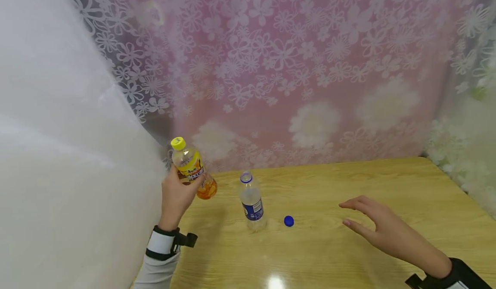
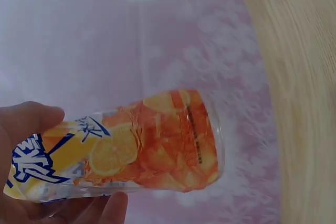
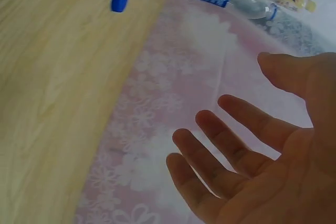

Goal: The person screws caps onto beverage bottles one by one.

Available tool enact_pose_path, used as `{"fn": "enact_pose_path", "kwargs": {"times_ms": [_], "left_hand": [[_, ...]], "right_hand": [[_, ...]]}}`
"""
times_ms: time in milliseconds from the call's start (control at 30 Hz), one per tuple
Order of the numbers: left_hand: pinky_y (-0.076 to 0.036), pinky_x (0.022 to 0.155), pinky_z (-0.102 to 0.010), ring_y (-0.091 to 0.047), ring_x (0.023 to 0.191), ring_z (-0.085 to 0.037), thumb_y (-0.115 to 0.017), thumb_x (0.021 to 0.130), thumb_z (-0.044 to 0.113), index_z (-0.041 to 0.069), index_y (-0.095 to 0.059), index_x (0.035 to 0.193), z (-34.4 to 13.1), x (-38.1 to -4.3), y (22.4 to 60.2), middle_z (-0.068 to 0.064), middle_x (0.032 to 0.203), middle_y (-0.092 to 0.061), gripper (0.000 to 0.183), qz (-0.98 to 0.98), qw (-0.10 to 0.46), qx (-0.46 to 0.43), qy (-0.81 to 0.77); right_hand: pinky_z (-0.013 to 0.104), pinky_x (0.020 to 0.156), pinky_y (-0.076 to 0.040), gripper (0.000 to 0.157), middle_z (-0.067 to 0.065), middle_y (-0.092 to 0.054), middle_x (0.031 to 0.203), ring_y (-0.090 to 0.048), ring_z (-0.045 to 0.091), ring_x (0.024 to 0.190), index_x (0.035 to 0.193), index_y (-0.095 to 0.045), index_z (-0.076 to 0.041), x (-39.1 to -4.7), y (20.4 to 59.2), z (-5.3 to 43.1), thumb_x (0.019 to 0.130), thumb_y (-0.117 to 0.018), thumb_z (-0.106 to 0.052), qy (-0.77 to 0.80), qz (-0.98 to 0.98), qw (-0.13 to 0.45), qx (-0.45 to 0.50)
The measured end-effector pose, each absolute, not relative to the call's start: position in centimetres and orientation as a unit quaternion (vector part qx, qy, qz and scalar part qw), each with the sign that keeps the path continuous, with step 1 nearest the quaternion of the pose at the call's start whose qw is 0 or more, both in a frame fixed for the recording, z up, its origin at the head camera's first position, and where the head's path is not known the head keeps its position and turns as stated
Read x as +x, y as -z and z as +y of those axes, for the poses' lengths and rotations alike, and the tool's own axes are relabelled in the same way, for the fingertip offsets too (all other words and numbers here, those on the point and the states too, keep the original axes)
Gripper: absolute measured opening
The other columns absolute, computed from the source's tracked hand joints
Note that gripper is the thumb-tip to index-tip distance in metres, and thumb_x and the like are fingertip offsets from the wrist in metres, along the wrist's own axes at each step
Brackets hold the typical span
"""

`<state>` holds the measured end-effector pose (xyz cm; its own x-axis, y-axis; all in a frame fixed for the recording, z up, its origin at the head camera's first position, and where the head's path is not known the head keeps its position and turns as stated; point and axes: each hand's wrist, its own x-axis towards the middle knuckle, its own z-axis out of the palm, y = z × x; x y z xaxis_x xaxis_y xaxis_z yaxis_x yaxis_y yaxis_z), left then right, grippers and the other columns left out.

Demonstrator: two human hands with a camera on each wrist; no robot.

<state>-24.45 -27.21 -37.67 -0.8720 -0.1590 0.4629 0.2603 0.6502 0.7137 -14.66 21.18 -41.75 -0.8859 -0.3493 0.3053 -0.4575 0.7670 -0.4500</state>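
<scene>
"Over on the left, what does the left hand [image 1: 179, 195] grip?"
"A tilted, yellow-capped plastic bottle [image 1: 191, 163], glossy and citrus-printed."
"And the right hand [image 1: 383, 226]?"
"Fingers apart, above the wood-grained tabletop [image 1: 310, 259]."
"Between them?"
"A clear, open-necked bottle [image 1: 253, 205], upright; near it, a round blue cap [image 1: 288, 221]. Behind, a flower-patterned curtain [image 1: 271, 73]."

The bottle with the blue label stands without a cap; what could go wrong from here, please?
The blue-labelled bottle stands open, so a bump from the left hand, which holds the yellow-capped bottle tilted nearby, might tip it over. The blue cap lies loose on the table and could be brushed away.
</scene>
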Motion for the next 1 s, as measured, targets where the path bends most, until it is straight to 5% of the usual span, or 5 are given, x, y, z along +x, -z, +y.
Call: {"fn": "enact_pose_path", "kwargs": {"times_ms": [400,1000], "left_hand": [[-0.05,0.097,-0.06,-0.06,0.119,-0.044,-0.08,0.087,0.029,0.002,-0.037,0.146,-30.7,-36.1,43.9,-0.025,0.134,-0.058,0.078,-0.885,0.203,0.068,0.413],[-0.047,0.101,-0.061,-0.057,0.122,-0.047,-0.078,0.089,0.025,0.002,-0.034,0.149,-31.2,-38.2,47.7,-0.03,0.136,-0.055,0.077,-0.881,0.188,0.11,0.42]], "right_hand": [[0.033,0.077,-0.056,0.029,-0.008,-0.063,0.124,-0.066,0.02,0.106,0.127,-0.065,-0.025,-14.5,44.7,23.5,0.099,-0.068,-0.031,-0.268,-0.944,0.079,0.178],[0.035,0.078,-0.057,0.031,-0.005,-0.063,0.127,-0.066,0.024,0.109,0.13,-0.064,-0.022,-15.1,46.2,24.8,0.101,-0.065,-0.032,-0.291,-0.941,0.047,0.167]]}}
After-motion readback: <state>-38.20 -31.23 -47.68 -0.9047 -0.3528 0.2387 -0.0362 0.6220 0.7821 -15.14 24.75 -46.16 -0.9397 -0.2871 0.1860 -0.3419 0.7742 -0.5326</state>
